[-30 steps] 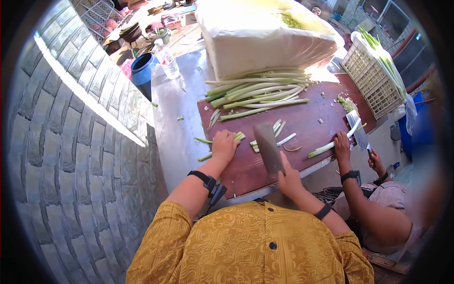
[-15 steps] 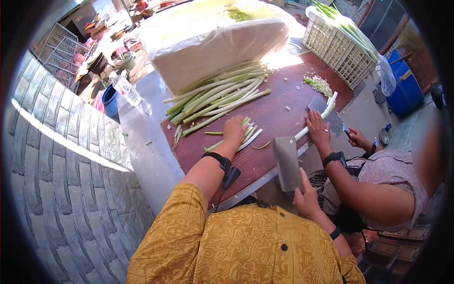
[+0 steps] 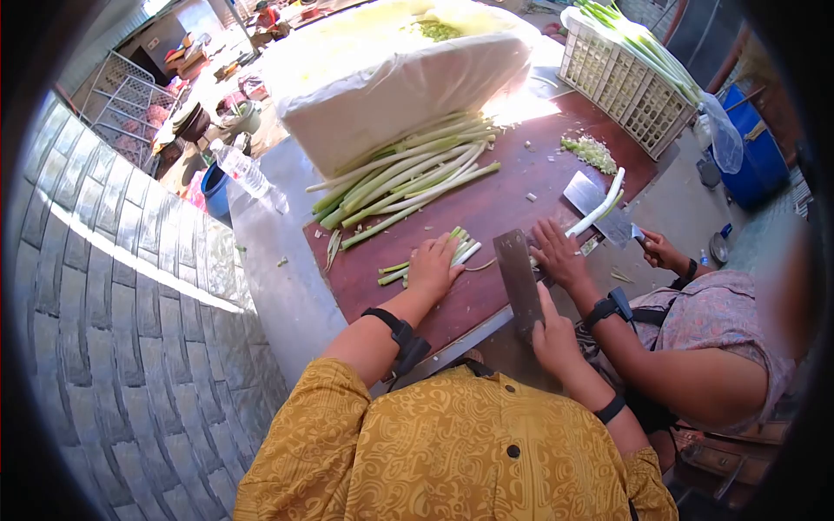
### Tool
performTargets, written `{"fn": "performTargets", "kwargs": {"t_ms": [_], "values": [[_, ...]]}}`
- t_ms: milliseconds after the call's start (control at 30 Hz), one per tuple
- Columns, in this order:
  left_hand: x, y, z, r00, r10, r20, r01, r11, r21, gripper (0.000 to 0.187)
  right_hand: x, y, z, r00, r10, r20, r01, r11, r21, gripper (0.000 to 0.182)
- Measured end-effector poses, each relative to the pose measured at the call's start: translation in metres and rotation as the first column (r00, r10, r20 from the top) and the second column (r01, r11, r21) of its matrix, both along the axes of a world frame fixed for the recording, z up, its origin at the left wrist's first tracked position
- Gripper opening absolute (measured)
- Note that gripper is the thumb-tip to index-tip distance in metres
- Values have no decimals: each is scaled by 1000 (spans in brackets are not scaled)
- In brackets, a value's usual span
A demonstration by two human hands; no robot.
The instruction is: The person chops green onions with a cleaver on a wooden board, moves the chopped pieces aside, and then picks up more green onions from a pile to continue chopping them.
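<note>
My left hand (image 3: 434,267) rests on a short bundle of green onions (image 3: 395,273), its fingers wrapped over the stalks. White ends (image 3: 466,253) stick out to the right of the fingers. In my right hand (image 3: 556,337) is a broad cleaver (image 3: 519,282), held upright near the front edge of the red-brown board (image 3: 365,295), a little right of the bundle. Longer green onions (image 3: 408,178) lie in a pile behind my left hand, against a white box.
At right a co-worker's hands (image 3: 560,253) hold a stalk (image 3: 599,207) and another cleaver (image 3: 612,224). Chopped pieces (image 3: 591,154) lie beyond. A white box (image 3: 391,104), a crate of onions (image 3: 621,87), a plastic bottle (image 3: 243,174) and a blue barrel (image 3: 751,156) stand around.
My left hand has flattened and spread over the bundle, whose stalks now lie closer together. My cleaver has shifted slightly up and left. The co-worker's left hand has moved left along the stalk.
</note>
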State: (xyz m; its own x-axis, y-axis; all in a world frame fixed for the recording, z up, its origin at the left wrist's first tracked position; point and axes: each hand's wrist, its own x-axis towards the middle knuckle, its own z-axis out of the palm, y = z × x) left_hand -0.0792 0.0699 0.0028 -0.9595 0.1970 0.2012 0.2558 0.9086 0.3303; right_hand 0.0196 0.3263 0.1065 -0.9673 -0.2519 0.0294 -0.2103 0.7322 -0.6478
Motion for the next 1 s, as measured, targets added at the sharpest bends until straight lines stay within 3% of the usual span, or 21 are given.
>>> {"fn": "performTargets", "kwargs": {"t_ms": [367, 600, 700, 900, 1000], "values": [[59, -42, 13, 997, -50, -53, 52, 998, 39, 61, -25, -14, -10, 995, 83, 49, -92, 974, 209, 68], [45, -45, -4, 991, 24, -132, -2, 987, 160, 60, -8, -26, -8, 974, 181, 133, -200, 968, 150, 69], [41, -38, 1, 998, 29, -51, -22, 990, 141, 62, -3, -31, -2, 972, 186, 142, -205, 969, 136, 69], [54, -16, 23, 988, 120, -92, -117, 992, 40, 61, -9, -25, -7, 974, 173, 146, -197, 967, 164, 71], [54, -21, 8, 989, 32, -141, -24, 998, 62, 58, -13, -26, -9, 972, 176, 155, -203, 961, 186, 71]]}}
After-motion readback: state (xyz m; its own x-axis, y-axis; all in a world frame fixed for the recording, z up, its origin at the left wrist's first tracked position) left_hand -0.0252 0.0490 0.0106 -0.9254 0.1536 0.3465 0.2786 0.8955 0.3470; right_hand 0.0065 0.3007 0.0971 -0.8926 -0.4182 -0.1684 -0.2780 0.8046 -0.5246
